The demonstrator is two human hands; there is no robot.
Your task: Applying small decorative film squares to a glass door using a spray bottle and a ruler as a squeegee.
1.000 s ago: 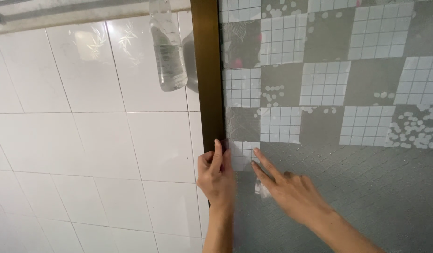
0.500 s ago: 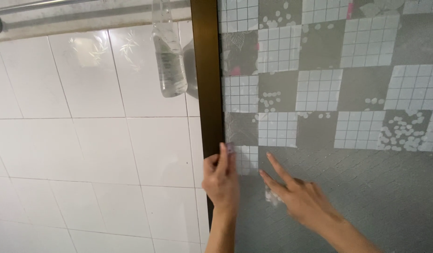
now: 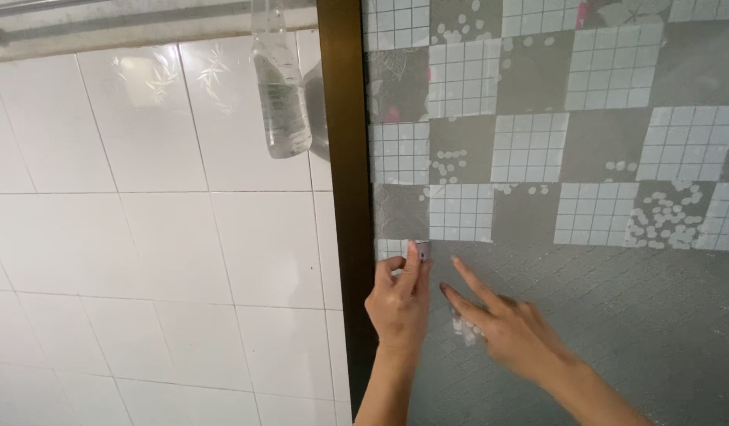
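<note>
A patterned film (image 3: 554, 126) of white grid squares and dot patches covers the upper part of a grey textured glass pane (image 3: 656, 315). My left hand (image 3: 400, 304) pinches the film's peeling lower left corner (image 3: 422, 251) between thumb and fingers, right beside the dark brown frame (image 3: 345, 173). My right hand (image 3: 502, 323) lies against the glass just right of it, fingers spread and pointing up-left, holding nothing. A small scrap of dotted film (image 3: 465, 331) sits under its fingers.
White wall tiles (image 3: 143, 237) fill the left side. A clear plastic bottle (image 3: 279, 87) hangs upside down by the frame, under a metal rail (image 3: 104, 16) at the top left.
Both hands have shifted slightly down and right along the glass. My left hand has closed on the film's corner; the right fingers have spread flatter.
</note>
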